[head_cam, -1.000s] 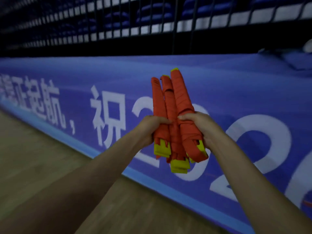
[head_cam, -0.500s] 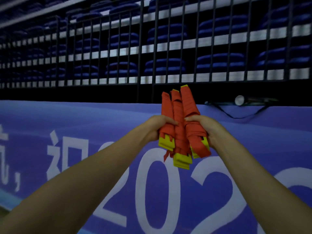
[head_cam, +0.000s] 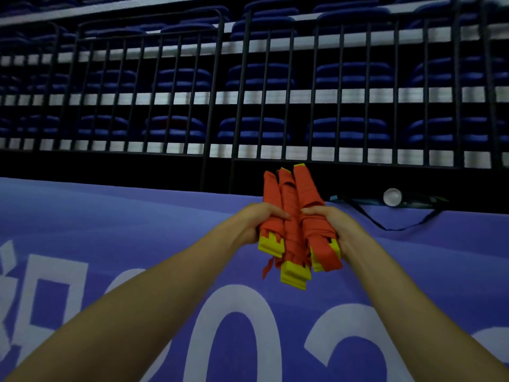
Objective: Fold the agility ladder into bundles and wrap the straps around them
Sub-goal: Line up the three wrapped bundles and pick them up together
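Three ladder bundles stand side by side in front of me, yellow rungs wound in red straps, with yellow ends poking out below. My left hand grips the left bundle from the left side. My right hand grips the right bundle from the right side. The middle bundle is squeezed between the two. A short loose red strap end hangs beneath the bundles. Both arms are stretched out ahead at chest height.
A blue padded barrier with large white print runs across below the bundles. Behind it stands a black metal railing and rows of folded blue seats. A small round lamp with a black cable sits on the ledge at right.
The view has tilted upward, from the floor and barrier to the railing and seats. The bundles stay gripped in both hands in the same way.
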A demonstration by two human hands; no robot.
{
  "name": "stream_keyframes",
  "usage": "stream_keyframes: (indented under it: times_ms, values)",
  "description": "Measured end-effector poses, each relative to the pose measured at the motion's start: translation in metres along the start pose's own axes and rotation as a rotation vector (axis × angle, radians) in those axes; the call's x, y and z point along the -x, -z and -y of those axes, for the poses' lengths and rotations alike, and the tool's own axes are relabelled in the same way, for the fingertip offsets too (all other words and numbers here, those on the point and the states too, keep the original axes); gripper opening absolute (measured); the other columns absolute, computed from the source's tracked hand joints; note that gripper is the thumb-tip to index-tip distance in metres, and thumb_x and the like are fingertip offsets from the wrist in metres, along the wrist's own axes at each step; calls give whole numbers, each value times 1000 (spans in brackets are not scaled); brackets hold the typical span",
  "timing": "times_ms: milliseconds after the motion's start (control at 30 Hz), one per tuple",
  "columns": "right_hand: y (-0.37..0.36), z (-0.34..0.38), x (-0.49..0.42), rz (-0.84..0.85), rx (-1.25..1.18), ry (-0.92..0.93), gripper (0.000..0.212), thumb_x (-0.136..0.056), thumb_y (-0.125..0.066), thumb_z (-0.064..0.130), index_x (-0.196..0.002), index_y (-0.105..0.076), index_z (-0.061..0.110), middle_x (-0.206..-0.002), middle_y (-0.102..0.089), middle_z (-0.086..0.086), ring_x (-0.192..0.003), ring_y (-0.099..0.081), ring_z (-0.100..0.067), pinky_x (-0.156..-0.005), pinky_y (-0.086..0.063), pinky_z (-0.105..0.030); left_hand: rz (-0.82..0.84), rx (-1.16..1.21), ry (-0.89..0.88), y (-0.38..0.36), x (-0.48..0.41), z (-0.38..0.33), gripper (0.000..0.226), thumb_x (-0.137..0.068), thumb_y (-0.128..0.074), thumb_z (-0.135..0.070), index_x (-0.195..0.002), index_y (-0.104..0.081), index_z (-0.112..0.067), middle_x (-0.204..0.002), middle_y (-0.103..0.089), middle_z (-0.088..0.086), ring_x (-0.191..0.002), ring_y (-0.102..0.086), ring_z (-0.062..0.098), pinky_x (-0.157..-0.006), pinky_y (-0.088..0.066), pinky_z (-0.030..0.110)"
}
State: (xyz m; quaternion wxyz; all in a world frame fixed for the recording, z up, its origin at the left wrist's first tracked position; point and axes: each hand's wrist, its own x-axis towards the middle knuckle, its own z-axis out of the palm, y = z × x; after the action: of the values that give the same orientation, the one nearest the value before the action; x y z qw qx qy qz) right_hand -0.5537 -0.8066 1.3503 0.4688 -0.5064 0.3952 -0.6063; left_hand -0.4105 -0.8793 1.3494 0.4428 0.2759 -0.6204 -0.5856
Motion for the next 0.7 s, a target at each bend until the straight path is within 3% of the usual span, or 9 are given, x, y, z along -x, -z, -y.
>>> stream_keyframes:
  times_ms: [267,367,567,700]
  values:
    - [10,-11,-98,-37,-39,28,15,-96,-49,8,-81,-53,6,-43,-58,-5,-29,-51,-14,-32,-42,-18,66,-57,11,39,-104,-2,14,-89,-55,-1,-100,-63,-2,-93,-70,14,-70,-70,24,-67,-59,38]
    - [27,-15,-131,-47,-11,36,12,-95,-50,11,-86,-56,5,-50,-61,-8,-35,-55,-18,-37,-47,-22,93,-73,13,40,-142,3,14,-89,-55,-2,-101,-63,-3,-102,-69,16,-80,-68,27,-78,-57,41]
    - [70,-10,-197,-62,46,20,12,-94,-51,12,-88,-58,4,-54,-64,-10,-39,-60,-21,-40,-53,-28,90,-110,-5,29,-215,10,13,-88,-55,0,-98,-63,-3,-87,-71,13,-69,-69,24,-69,-58,36]
    - [99,5,-244,-53,111,34,12,-94,-53,11,-97,-60,2,-57,-67,-13,-43,-63,-25,-40,-54,-33,84,-137,-37,20,-266,2,13,-87,-58,0,-99,-63,-2,-98,-70,17,-79,-67,26,-85,-56,39]
